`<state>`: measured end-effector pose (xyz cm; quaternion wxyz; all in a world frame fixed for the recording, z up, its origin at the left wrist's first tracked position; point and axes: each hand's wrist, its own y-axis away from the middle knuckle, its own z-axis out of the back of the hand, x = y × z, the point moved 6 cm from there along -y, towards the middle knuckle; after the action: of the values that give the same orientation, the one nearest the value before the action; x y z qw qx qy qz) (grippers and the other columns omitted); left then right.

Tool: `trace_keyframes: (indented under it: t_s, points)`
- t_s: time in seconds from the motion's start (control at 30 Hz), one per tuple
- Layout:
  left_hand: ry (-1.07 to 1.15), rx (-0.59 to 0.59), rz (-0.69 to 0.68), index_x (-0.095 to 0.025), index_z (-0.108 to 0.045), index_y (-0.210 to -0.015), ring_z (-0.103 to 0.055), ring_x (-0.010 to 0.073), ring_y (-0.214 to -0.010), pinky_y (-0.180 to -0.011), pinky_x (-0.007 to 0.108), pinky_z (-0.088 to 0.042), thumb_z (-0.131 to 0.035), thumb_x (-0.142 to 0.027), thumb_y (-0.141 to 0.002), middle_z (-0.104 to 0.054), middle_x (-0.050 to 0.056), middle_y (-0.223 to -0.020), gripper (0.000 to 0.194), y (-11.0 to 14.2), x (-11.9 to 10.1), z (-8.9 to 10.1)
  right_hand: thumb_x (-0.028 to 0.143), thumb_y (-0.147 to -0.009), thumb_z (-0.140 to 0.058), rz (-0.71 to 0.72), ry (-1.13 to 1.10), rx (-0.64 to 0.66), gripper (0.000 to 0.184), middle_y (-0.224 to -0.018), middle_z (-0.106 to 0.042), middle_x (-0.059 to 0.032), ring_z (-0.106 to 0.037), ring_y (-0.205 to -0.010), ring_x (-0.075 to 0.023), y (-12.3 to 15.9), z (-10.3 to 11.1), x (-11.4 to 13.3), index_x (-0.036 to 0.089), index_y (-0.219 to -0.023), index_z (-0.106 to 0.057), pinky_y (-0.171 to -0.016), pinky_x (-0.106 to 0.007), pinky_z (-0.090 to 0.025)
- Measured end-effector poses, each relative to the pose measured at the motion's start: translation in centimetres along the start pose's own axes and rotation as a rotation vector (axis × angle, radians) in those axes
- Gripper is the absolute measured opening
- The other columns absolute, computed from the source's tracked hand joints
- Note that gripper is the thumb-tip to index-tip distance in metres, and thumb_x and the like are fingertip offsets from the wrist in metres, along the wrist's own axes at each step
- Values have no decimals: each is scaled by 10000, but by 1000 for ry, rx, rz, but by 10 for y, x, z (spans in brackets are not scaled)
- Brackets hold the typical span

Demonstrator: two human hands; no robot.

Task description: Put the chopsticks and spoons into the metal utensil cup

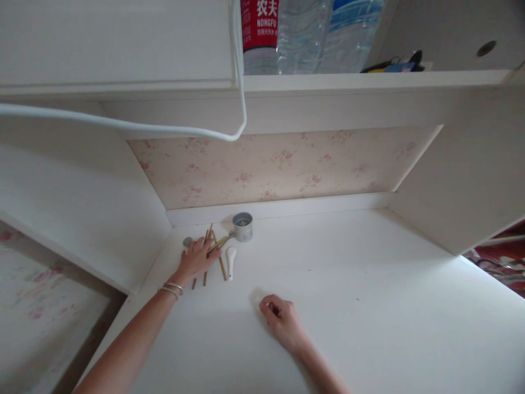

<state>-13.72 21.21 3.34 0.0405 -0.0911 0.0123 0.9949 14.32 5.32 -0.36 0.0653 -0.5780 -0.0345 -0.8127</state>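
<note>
My left hand (197, 258), with bracelets at the wrist, lies palm down over several wooden chopsticks (222, 265). Its fingers are stretched and spread, touching the sticks and partly covering them. Just beyond the fingertips is a small round grey metal piece (187, 241). A perforated grey metal cylinder (243, 227), open at the top, stands right of the sticks near the back edge. In front of it lies a white spoon (231, 262). My right hand (282, 320) rests on the tabletop apart from these things, fingers curled into a loose fist with nothing visible inside.
The white tabletop (369, 312) runs between side panels, with a floral-papered wall (283, 164) behind. Overhead, a shelf (369, 81) holds several water bottles (303, 38). A white cable (164, 129) hangs down at the upper left.
</note>
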Motion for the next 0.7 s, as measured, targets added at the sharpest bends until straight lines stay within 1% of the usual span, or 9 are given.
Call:
trace_keyframes:
  t_s: [0.1,0.17,0.23,0.37,0.43,0.53,0.7]
  points:
    - [27,90,7,-385,-316,-1479,-149,432,-1449,-1042,703,-215,-288,-779,-823,-155,84,-1624,767,-12,-22,-5,416,-931,-506,3,4,-4,324,-563,-472,38,-405,-518,-104,0,-1,-1,152,-833,-667,-501,-223,-281]
    - [21,133,8,-392,-281,-1492,-86,420,-1467,-1042,719,-201,-293,-800,-802,-122,64,-1633,802,-21,-33,-10,413,-930,-505,4,11,-11,325,-562,-475,36,-402,-516,-103,-1,-1,-2,150,-832,-668,-499,-223,-278]
    - [3,146,-2,-385,-301,-1487,-56,412,-1473,-1044,735,-182,-298,-814,-785,-161,55,-1626,822,-27,-42,-13,405,-928,-506,6,20,-20,318,-557,-475,37,-397,-512,-102,-1,0,-2,149,-835,-670,-497,-222,-274]
    - [-9,132,-11,-375,-347,-1471,-130,429,-1455,-1023,767,-178,-328,-786,-795,-248,56,-1602,791,-32,-49,-18,382,-921,-514,10,33,-30,293,-548,-452,46,-374,-502,-95,0,2,1,150,-826,-667,-491,-221,-259]
    - [-14,106,-10,-378,-370,-1458,-153,418,-1451,-1019,762,-194,-326,-744,-825,-273,51,-1593,732,-29,-48,-19,375,-920,-517,15,38,-31,285,-549,-443,49,-367,-503,-94,0,3,2,153,-818,-664,-491,-221,-254]
    - [-23,45,-11,-385,-393,-1441,-195,388,-1446,-1021,745,-214,-296,-668,-877,-331,47,-1567,639,-18,-45,-17,375,-925,-514,22,43,-27,285,-553,-444,49,-366,-506,-94,0,3,3,156,-817,-662,-490,-220,-253]
    - [-15,-18,-10,-330,-405,-1442,-304,349,-1404,-1054,694,-228,-287,-582,-922,-417,65,-1516,590,12,-41,-17,366,-926,-512,30,60,-24,283,-552,-455,47,-379,-505,-95,2,1,3,157,-814,-666,-495,-221,-263]
